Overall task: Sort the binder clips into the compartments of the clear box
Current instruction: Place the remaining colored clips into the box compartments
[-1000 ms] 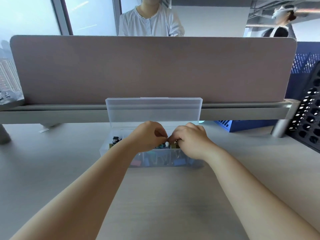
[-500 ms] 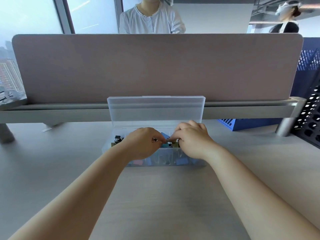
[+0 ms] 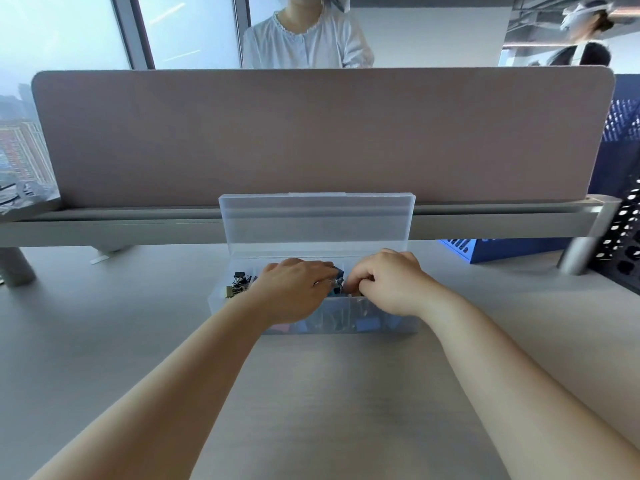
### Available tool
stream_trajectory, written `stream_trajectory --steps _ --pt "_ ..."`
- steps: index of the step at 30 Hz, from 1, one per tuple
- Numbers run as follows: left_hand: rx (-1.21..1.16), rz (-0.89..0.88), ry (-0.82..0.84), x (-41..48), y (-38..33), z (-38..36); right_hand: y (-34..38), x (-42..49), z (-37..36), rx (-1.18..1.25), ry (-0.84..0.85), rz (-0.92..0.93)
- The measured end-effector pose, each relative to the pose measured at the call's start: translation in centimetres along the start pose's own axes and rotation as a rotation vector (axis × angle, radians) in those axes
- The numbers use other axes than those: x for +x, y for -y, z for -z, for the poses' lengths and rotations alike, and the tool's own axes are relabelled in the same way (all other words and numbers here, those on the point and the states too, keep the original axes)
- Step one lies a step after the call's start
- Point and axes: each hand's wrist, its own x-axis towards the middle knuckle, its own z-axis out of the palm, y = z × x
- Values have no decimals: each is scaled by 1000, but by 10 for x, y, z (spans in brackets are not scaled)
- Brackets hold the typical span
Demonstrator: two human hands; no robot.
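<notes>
Two bare forearms reach in from the near edge across the pale surface (image 3: 311, 393) and meet over one clear box (image 3: 346, 327). Through its cloudy front wall show one pink shape (image 3: 280, 328) and at least two blue ones (image 3: 367, 325), blurred but likely more clips.

The left hand (image 3: 294, 289) lies over the middle of the box. Its grip is closed, thumb and forefinger pinching the silver wire handles of one blue binder clip (image 3: 337, 272), which sits just above the middle compartment. The right hand (image 3: 388, 282) is knuckles up, touching distance from the left. Its fingers (image 3: 356, 277) curl down tight at that same clip, but I cannot tell whether this grip pinches it or only rests against it.

In the left end compartment lies a small tangle of black clips (image 3: 241, 277), too knotted to count, with one gold clip (image 3: 230, 291) beside them.

The box's single lid (image 3: 317, 220) stands upright at the back. Behind it runs one grey rail (image 3: 138, 220) carrying one dusky pink divider panel (image 3: 311, 133). To the right sit one blue crate (image 3: 485, 249) and one black perforated rack (image 3: 623, 237). Beyond the panel are two people: one in a white blouse (image 3: 304, 39), another at far right (image 3: 585, 50).
</notes>
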Motion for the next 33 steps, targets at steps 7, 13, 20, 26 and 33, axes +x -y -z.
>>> stream_trajectory --steps 7,13,20,26,33 --pt "63 7 28 -4 -3 1 0 -2 2 154 -124 -45" --pt "69 10 -24 -9 -5 3 -3 3 -2 49 -131 -45" --pt "224 -56 165 -11 -11 1 -3 4 -6 -108 -21 14" --pt "156 -75 209 -19 -18 7 -3 2 -7 -125 -2 33" --pt "-18 70 74 -18 7 11 -7 -12 19 63 -93 -102"
